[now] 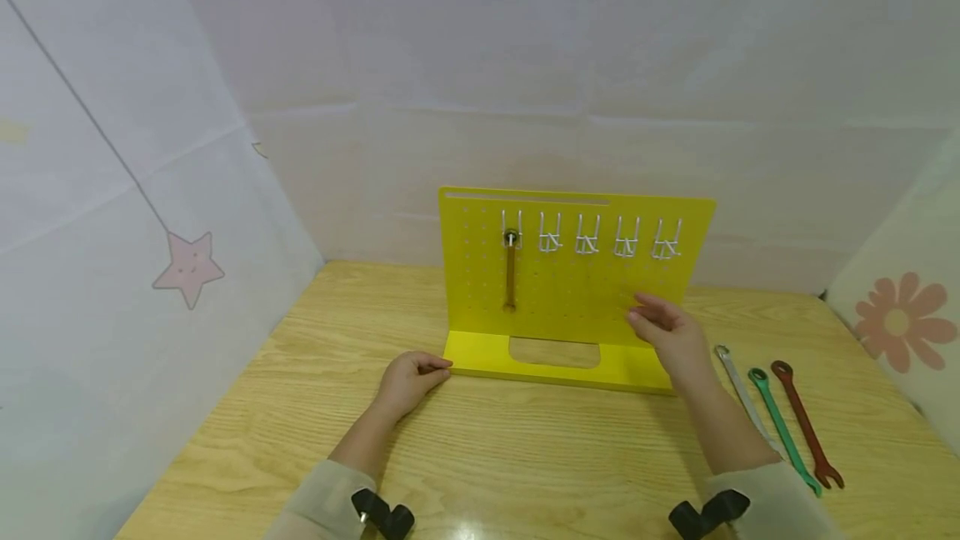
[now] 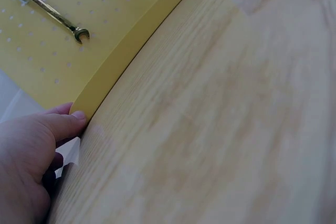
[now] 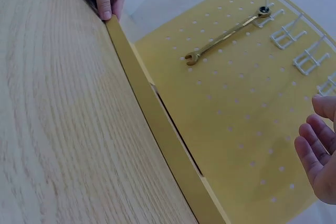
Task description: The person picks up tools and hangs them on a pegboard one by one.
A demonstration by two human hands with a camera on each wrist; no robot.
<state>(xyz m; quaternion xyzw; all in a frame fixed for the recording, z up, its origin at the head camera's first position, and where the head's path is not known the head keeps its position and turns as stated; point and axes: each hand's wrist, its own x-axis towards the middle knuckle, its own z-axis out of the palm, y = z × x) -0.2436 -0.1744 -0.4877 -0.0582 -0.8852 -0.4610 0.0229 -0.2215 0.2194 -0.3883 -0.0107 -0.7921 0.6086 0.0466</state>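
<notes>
A yellow pegboard stand (image 1: 480,352) stands upright on the table, with a row of white wire hooks (image 1: 587,236) along its upper part. From the leftmost hook hangs a brass-coloured combination wrench (image 1: 511,277), ring end up and open end down; it also shows in the left wrist view. My left hand (image 1: 408,382) pinches the front left corner of the stand's base between thumb and fingers. In front of the board's lower right part, my right hand (image 1: 672,340) holds nothing, its fingers loosely bent and the thumb apart from them, as the right wrist view (image 3: 320,153) shows.
To the right of the stand, a silver wrench (image 1: 738,382), a green wrench (image 1: 780,423) and a red wrench (image 1: 806,423) lie side by side on the wooden table (image 1: 525,457). My right forearm overlaps the silver one. Pale printed cloth (image 1: 480,65) hangs behind and at both sides.
</notes>
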